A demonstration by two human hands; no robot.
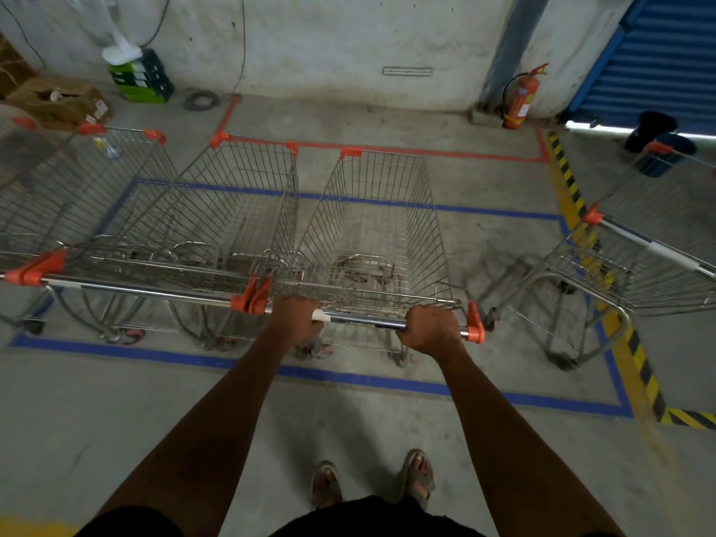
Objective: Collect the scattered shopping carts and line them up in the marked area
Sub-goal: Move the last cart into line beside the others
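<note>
I hold the metal handle bar [364, 318] of a wire shopping cart [381, 226] with orange corner caps. My left hand [296, 317] grips the bar's left end and my right hand [430, 327] grips its right end. This cart stands inside the blue taped rectangle [348, 377] on the floor. A second cart [232, 215] sits right beside it on the left, and a third cart [77, 195] is further left. Another cart [639, 261] stands at an angle on the right, over the blue line and the yellow-black stripe.
A red fire extinguisher [521, 98] leans at the back wall. A green crate [141, 77] and cardboard boxes [58, 102] sit at the back left. Red tape [426, 151] marks the floor behind the carts. Yellow-black hazard tape [635, 343] runs along the right. Dark bins [658, 143] stand by the blue shutter.
</note>
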